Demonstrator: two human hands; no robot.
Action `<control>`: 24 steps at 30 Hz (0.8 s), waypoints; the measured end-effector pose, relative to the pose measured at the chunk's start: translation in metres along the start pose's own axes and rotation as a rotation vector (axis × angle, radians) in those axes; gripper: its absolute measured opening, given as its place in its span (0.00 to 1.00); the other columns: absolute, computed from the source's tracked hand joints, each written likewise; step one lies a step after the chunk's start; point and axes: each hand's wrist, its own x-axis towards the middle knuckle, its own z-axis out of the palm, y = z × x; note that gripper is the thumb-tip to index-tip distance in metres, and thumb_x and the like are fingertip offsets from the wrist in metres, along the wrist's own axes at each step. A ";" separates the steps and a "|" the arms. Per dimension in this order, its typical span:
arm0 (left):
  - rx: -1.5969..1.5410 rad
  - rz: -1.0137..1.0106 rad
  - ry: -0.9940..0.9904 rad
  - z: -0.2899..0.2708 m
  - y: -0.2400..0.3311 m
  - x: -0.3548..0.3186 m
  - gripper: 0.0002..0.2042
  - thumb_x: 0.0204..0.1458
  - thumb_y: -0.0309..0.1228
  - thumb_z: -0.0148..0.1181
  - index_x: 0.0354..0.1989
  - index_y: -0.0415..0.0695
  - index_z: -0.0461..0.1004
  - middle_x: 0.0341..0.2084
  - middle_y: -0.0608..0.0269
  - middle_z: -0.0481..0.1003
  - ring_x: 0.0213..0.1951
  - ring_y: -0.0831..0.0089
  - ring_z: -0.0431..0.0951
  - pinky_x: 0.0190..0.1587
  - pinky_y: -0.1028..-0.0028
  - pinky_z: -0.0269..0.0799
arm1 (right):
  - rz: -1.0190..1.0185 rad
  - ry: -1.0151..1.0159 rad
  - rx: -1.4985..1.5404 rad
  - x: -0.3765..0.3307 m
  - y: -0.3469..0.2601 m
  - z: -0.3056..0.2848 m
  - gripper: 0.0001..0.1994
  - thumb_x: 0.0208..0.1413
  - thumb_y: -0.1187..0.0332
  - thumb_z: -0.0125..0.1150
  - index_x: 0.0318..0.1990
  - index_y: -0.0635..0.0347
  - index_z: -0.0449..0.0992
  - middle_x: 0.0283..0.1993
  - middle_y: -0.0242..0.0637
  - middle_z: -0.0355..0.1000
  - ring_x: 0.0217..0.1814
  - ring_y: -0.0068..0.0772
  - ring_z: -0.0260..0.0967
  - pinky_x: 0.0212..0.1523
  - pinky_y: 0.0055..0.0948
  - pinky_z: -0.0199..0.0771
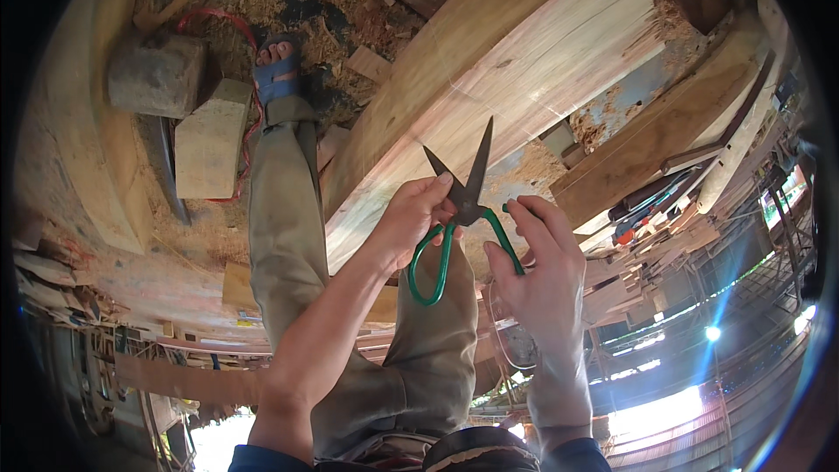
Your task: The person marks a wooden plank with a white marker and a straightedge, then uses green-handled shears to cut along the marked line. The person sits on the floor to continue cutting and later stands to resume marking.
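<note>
A pair of scissors [468,211] with dark pointed blades and green loop handles is held up in front of me, its blades spread apart and pointing away. My left hand [414,217] grips it around the pivot, with the thumb near the base of the left blade. At the other handle is my right hand [549,249], its fingers and thumb curled around the green loop. Some of the fingertips are hidden behind the scissors. Behind the blades lies a thick, pale wooden beam [533,70], running diagonally toward the upper right.
Wooden blocks [211,144] and a red strap [214,13] lie left of my foot in a blue sandal [278,79]. A curved timber [87,140] stands farther left. More timber [664,144] rests at the right. Sawdust and offcuts cover the ground.
</note>
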 end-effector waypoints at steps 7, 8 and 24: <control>-0.060 -0.010 0.020 0.004 -0.001 0.005 0.19 0.72 0.46 0.52 0.39 0.40 0.74 0.28 0.62 0.79 0.25 0.72 0.81 0.19 0.80 0.65 | -0.020 -0.048 -0.166 0.015 -0.009 -0.013 0.22 0.48 0.73 0.73 0.53 0.63 0.81 0.56 0.43 0.76 0.56 0.49 0.74 0.56 0.45 0.75; -0.065 -0.010 0.020 0.004 -0.001 0.005 0.20 0.72 0.46 0.52 0.39 0.39 0.74 0.28 0.60 0.78 0.25 0.72 0.81 0.19 0.79 0.65 | -0.021 -0.053 -0.195 0.016 -0.010 -0.014 0.21 0.49 0.73 0.72 0.53 0.63 0.82 0.56 0.42 0.76 0.55 0.49 0.73 0.55 0.45 0.76; -0.048 -0.002 0.035 0.008 0.000 0.005 0.20 0.73 0.45 0.49 0.40 0.39 0.74 0.28 0.60 0.78 0.26 0.72 0.82 0.22 0.77 0.69 | 0.035 0.025 0.109 0.014 0.013 -0.011 0.31 0.54 0.58 0.74 0.64 0.61 0.74 0.59 0.36 0.74 0.56 0.37 0.74 0.51 0.35 0.79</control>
